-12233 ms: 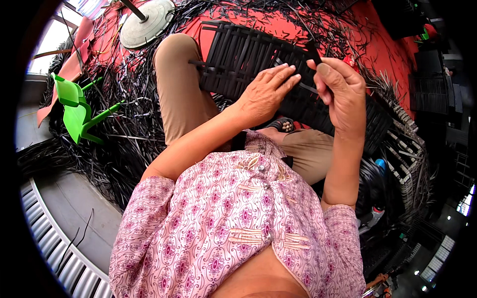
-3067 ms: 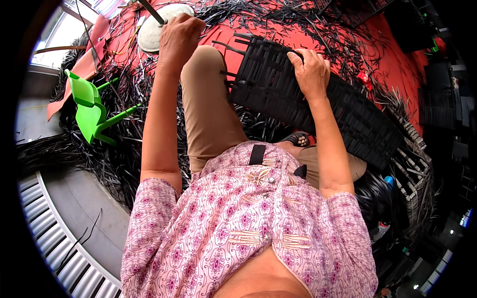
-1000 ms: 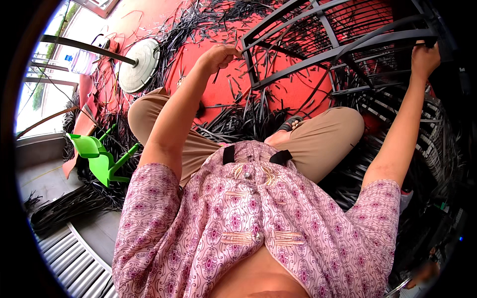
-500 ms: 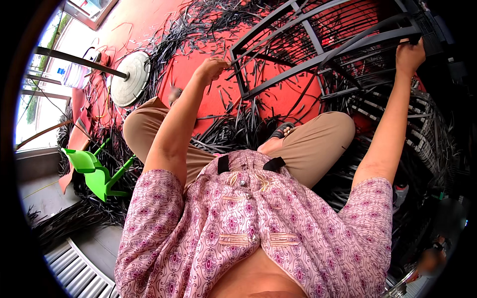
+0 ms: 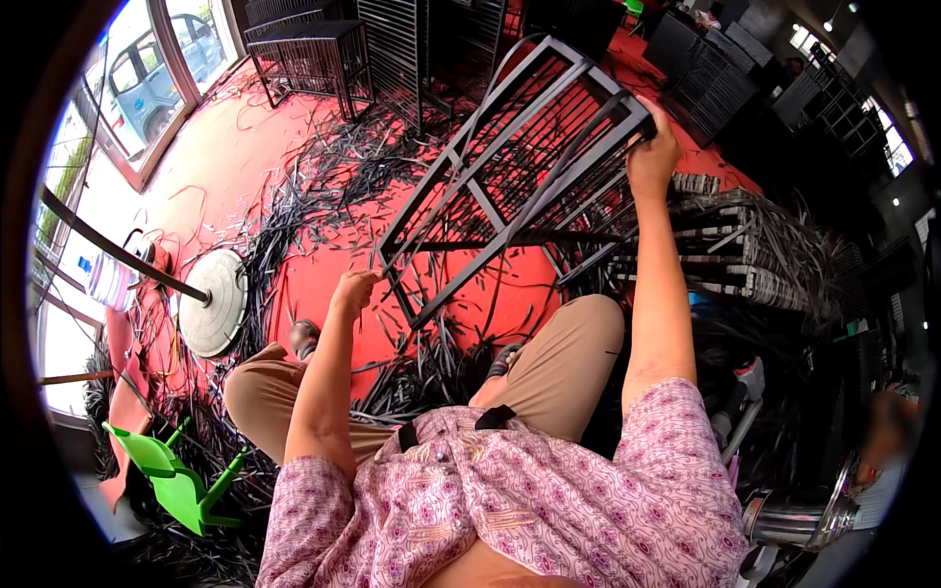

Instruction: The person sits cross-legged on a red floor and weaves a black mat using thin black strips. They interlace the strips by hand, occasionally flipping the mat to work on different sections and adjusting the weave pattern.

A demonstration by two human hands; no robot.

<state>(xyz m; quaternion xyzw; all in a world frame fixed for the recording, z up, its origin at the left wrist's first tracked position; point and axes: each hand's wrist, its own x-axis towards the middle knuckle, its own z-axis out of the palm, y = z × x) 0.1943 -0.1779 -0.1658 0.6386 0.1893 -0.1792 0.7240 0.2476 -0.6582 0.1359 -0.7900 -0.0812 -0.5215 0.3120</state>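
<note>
A dark, barred frame (image 5: 504, 236) is tilted over the red floor (image 5: 306, 269), long axis lower-left to upper-right, upper end clasped by the right grip (image 5: 655, 162); a strip (image 5: 386, 268) is pinched by the left grip (image 5: 355, 291).

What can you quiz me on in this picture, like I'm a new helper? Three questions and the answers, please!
1. True or false: the right hand holds the dark frame.
2. Which is nearer the left hand?
A) the green chair
B) the dark frame
C) the parked vehicle outside
3. Fill the gap: many black strips lie scattered on the ____ floor.

Key: 1. true; 2. B; 3. red
</note>
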